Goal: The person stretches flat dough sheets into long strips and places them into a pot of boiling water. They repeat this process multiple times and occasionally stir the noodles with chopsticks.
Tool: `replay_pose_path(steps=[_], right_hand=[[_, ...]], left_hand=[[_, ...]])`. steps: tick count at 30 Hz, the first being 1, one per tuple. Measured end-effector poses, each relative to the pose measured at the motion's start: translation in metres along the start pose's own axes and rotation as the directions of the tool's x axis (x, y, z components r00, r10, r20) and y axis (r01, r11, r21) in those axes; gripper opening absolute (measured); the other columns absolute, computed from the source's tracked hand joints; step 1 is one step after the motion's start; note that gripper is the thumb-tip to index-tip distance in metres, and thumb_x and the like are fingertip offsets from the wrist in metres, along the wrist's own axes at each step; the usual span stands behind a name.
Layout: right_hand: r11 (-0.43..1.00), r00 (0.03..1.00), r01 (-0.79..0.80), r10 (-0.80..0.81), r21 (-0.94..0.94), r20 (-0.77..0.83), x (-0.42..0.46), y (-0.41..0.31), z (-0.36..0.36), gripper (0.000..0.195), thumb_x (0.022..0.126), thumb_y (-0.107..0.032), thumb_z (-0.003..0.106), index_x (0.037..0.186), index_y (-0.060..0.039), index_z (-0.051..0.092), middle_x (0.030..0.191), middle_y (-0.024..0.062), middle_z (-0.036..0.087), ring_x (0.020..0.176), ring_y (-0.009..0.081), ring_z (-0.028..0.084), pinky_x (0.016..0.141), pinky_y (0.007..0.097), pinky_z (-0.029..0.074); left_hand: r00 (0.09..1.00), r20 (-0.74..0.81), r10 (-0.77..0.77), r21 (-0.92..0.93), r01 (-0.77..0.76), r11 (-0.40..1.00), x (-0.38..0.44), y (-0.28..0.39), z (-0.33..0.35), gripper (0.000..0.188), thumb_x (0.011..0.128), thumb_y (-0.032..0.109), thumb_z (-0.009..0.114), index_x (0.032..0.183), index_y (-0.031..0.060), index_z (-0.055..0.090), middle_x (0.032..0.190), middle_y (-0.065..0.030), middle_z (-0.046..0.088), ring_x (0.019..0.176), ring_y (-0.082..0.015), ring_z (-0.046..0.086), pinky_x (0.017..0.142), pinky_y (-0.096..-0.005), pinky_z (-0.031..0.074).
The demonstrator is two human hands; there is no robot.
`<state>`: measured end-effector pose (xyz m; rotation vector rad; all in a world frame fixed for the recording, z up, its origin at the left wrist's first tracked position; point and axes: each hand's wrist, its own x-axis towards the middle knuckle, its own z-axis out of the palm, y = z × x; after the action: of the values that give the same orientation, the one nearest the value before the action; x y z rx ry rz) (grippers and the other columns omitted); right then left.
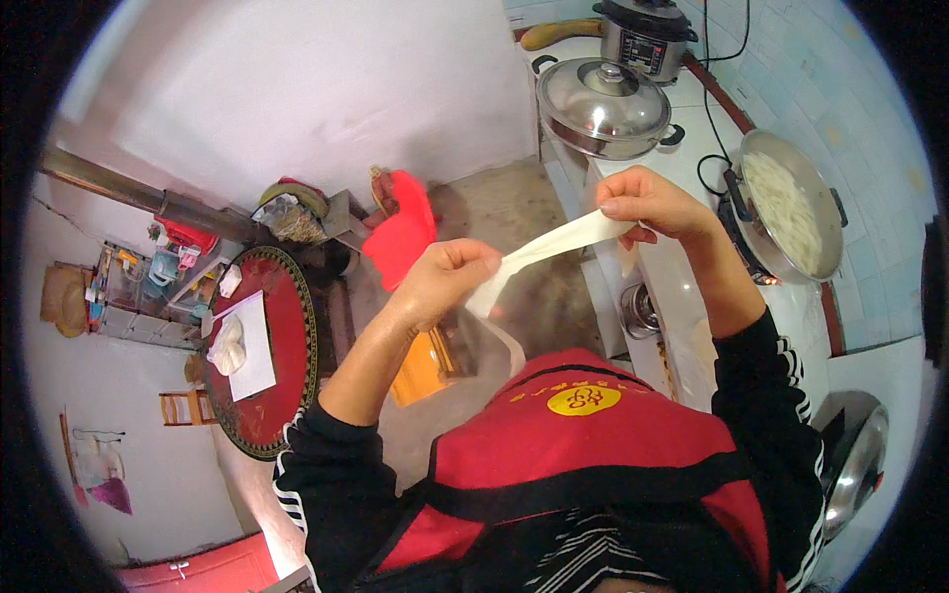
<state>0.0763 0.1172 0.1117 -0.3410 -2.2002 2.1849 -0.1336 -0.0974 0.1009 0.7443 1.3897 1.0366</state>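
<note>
A pale, flat strip of dough [552, 239] is stretched in the air between my two hands. Its one end is pinched by my left hand [454, 278], and a loose tail hangs below that hand near the red apron [637, 434]. My right hand [651, 204], higher up and beside the white counter, pinches the other end between thumb and fingers. To the right, a wide metal pan [786, 204] holds a heap of pale noodles. A lidded steel pot [604, 107] stands on the counter beyond my right hand.
An electric pressure cooker [643, 44] stands at the counter's back. On the left, a round red table [285, 326] bears a white board [254, 356] with a pale lump. A red chair [404, 230] and an orange stool [421, 370] are on the floor. A metal lid [860, 467] lies lower right.
</note>
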Motion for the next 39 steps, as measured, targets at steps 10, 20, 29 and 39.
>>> replay_pose_path(steps=[10,20,29,39], right_hand=[[0.919,0.906,-0.052,-0.122,-0.392,-0.405,0.011,0.035,0.027,0.036,0.086,-0.034,0.050,0.079,0.0002,0.060,0.067,0.0066,0.059,0.063,0.0131,0.058,0.060,0.0270,0.045],[0.996,0.863,0.082,-0.055,0.032,-0.502,0.014,0.103,0.069,0.022,0.081,-0.022,0.060,0.082,0.0001,0.061,0.073,0.0026,0.061,0.069,0.0088,0.055,0.060,0.0226,0.043],[0.992,0.810,0.122,-0.092,0.012,-0.579,0.017,0.114,0.076,0.014,0.076,-0.011,0.061,0.082,0.0009,0.058,0.072,0.0034,0.060,0.066,0.0092,0.056,0.061,0.0244,0.045],[0.931,0.663,0.063,-0.308,-0.359,-0.682,0.010,0.112,0.083,0.013,0.071,-0.010,0.062,0.077,-0.0001,0.056,0.066,0.0079,0.058,0.059,0.0128,0.055,0.054,0.0274,0.044]], left_hand=[[0.992,-0.054,0.116,-0.418,-0.128,0.899,0.043,-0.035,0.042,0.017,0.085,0.013,0.055,0.098,0.0012,0.056,0.088,-0.0053,0.062,0.075,-0.0147,0.060,0.073,-0.0321,0.052],[0.952,-0.270,0.145,-0.420,-0.251,0.872,0.069,-0.079,0.072,0.028,0.081,0.006,0.056,0.108,0.0010,0.053,0.096,-0.0047,0.059,0.082,-0.0136,0.057,0.071,-0.0254,0.046],[0.863,-0.394,0.316,-0.118,-0.389,0.914,0.073,-0.081,0.081,0.024,0.078,0.002,0.056,0.102,0.0007,0.057,0.086,-0.0035,0.060,0.078,-0.0095,0.055,0.068,-0.0226,0.045],[0.766,-0.399,0.504,0.192,-0.468,0.863,0.093,-0.095,0.086,0.018,0.076,0.004,0.058,0.094,0.0021,0.058,0.080,-0.0043,0.060,0.072,-0.0117,0.056,0.066,-0.0235,0.045]])
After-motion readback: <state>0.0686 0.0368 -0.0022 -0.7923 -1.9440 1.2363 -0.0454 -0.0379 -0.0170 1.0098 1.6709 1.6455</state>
